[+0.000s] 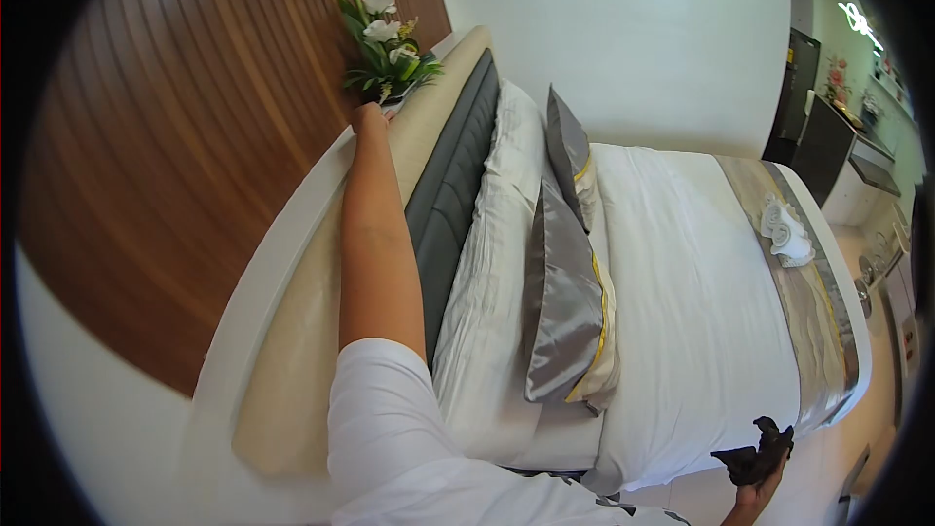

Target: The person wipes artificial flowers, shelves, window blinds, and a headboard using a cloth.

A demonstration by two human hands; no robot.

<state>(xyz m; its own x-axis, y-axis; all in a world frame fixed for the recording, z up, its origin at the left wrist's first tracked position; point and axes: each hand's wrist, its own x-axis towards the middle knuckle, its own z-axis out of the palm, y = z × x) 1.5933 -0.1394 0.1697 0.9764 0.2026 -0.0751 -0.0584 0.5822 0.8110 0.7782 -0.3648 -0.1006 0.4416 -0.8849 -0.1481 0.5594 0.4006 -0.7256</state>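
At eleven o'clock, our left hand (370, 119) is at the white-flowered green arrangement (385, 49) atop the cream padded headboard (282, 399), its grip hidden; at four, our right hand (765, 489) clutches crumpled black cloth (755, 456). White bedding (682, 331) looks finished; headboard-top work seems incomplete.

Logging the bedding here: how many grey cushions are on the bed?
2: one grey cushion nearer the camera, the other just beyond it, both in front of the white pillows. More may be hidden behind them.

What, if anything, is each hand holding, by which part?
Right hand: black cloth, by its lower right side. Left hand: at the base of flowers; hold unclear.
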